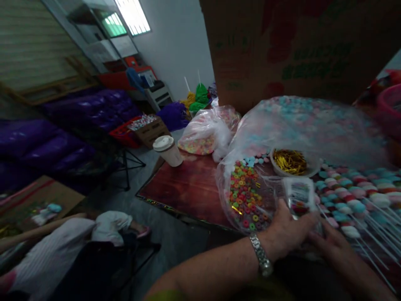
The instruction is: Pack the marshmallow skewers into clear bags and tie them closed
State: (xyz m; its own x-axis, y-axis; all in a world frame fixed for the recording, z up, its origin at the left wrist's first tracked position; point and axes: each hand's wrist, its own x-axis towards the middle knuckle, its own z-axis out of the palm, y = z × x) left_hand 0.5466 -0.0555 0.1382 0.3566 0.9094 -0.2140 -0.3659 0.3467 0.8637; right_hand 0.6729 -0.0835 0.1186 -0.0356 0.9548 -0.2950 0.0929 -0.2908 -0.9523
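My left hand (288, 228), with a metal watch on its wrist, is closed on a small flat thing with a pale, rounded edge (301, 193). Blur hides what kind of thing it is; its middle is shiny and shows dark and coloured patches. Close against it, my right hand (336, 246) has its fingers bent around the lower end, partly hidden behind the left. Just left of the hands lies a clear bag of coloured ring-shaped pieces (246, 196). A round tub of gold twist ties (290, 162) stands beyond. To the right are sticks threaded with pastel sweets (354, 200).
A large clear bag of pastel pieces (307, 121) lies before a tall cardboard box (282, 50). A tied bag (200, 138) and a lidded cup (169, 152) stand along the table's (188, 184) left. Another person's legs (109, 225) show at lower left.
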